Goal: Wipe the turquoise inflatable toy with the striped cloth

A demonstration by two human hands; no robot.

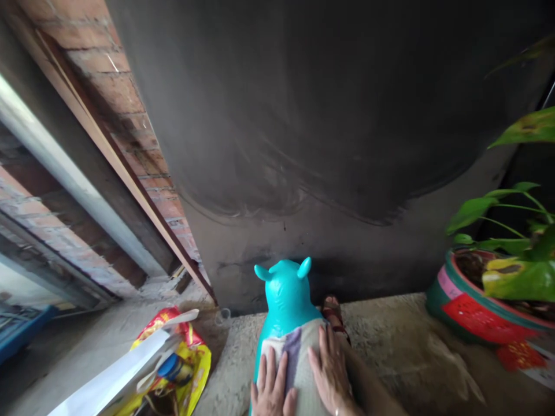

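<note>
Both palms flat, left hand (271,388), right hand (330,370), cloth (297,361) beneath

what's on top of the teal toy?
A folded cloth lies on the teal toy, with the left hand and right hand flat on it. The toy's back beneath the cloth is covered.

Single head-worn view, facing forward and steeply down. Both hands (299,381) sit close at the bottom edge on a turquoise toy (286,300); a dark wall (303,115) fills the upper frame beyond the concrete floor (411,352)
</note>
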